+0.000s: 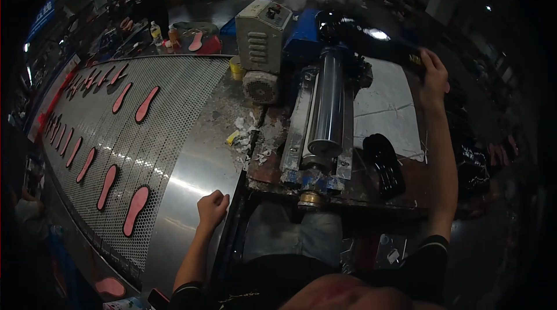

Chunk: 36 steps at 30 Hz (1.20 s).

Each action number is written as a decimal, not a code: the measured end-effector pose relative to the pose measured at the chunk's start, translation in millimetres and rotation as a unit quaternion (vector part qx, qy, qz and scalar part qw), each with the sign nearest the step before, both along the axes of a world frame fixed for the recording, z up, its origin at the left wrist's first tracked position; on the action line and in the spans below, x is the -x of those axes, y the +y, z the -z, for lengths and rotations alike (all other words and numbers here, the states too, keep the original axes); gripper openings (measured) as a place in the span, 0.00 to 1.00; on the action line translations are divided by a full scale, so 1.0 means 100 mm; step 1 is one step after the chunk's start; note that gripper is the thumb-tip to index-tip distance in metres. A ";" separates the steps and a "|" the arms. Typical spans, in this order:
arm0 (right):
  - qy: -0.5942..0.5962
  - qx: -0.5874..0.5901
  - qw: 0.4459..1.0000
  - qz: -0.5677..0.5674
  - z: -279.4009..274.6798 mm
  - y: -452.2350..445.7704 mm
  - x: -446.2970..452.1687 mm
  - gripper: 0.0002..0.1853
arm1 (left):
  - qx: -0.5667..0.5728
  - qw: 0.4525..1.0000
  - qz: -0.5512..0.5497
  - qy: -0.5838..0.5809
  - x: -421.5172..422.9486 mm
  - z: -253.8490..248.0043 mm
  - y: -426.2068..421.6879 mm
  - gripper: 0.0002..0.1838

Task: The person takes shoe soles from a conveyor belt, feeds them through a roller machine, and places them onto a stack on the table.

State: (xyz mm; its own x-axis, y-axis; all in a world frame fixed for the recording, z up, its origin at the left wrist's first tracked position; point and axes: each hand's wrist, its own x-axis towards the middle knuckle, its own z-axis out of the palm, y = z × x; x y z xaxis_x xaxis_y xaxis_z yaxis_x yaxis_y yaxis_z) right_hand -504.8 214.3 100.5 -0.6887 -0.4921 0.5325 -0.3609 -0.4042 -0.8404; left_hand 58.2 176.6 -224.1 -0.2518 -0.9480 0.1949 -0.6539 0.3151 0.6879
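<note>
My left hand (213, 208) is curled closed over the bare metal edge beside the conveyor, with nothing visible in it. My right hand (434, 78) reaches far out to the right, its fingers closed around the end of a long glossy black piece (400, 49) with small yellow print. Between my hands stands a roller machine with a shiny steel roller (329, 101). Right of the roller, a stack of glossy black insoles (383, 165) lies on the worktop, partly over a white sheet (386, 110).
Pink insoles with dark rims (137, 211) lie in rows on the perforated conveyor (168, 89) at left. A grey motor housing (261, 37) stands behind the roller. White scraps (246, 133) litter the worktop. Bottles (156, 32) and a person in dark clothes (148, 5) are beyond.
</note>
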 end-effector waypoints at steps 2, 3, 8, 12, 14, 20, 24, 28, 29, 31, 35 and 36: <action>-0.097 -0.050 0.993 0.035 0.08 0.61 -0.33 0.11 | -0.160 0.973 0.028 0.166 -0.06 0.01 -0.09 0.10; -0.085 -0.099 0.991 -0.012 0.31 0.84 -0.10 0.11 | -0.202 0.947 0.059 0.244 -0.07 -0.07 -0.20 0.08; -0.140 -0.170 0.969 -0.114 0.78 0.87 -0.36 0.11 | 0.045 0.939 0.315 0.132 0.74 -1.67 -0.85 0.30; -0.183 -0.166 0.953 -0.174 0.72 0.78 -0.82 0.21 | 0.170 0.870 0.462 0.031 1.54 -2.41 -1.21 0.46; -0.201 -0.202 0.932 -0.225 0.84 0.95 -0.84 0.30 | 0.174 0.855 0.488 -0.020 1.72 -2.60 -1.30 0.48; -0.115 -0.392 0.863 -0.296 1.72 2.07 -1.11 0.15 | 0.186 0.837 0.498 -0.127 1.65 -2.77 -1.45 0.48; -0.205 -0.462 0.805 -0.311 2.81 2.75 -1.45 0.15 | 0.105 0.860 0.480 -0.138 1.48 -2.69 -1.69 0.52; -0.226 -0.529 0.747 -0.332 3.37 2.96 -1.67 0.14 | 0.028 0.874 0.469 -0.122 1.26 -2.56 -1.92 0.57; -0.225 -0.518 0.752 -0.339 3.41 2.94 -1.67 0.14 | 0.014 0.881 0.459 -0.114 1.17 -2.49 -1.99 0.58; -0.202 -0.529 0.730 -0.383 3.53 2.88 -1.67 0.15 | -0.041 0.886 0.454 -0.081 0.96 -2.31 -2.13 0.57; -0.169 -0.543 0.737 -0.365 3.68 2.78 -1.59 0.14 | -0.337 0.835 0.406 0.156 0.21 -1.55 -1.65 0.45; -0.192 -0.541 0.734 -0.363 3.68 2.77 -1.58 0.14 | -0.352 0.822 0.391 0.219 -0.01 -1.18 -1.47 0.39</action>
State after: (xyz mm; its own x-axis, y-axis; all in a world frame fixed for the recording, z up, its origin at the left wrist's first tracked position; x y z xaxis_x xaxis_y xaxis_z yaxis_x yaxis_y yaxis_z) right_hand -346.4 491.0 -267.8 -0.0333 -0.7946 -0.6062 -0.0330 0.6070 -0.7940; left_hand 58.7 29.7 -106.3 -0.8893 -0.4464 -0.0994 -0.0831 -0.0560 0.9950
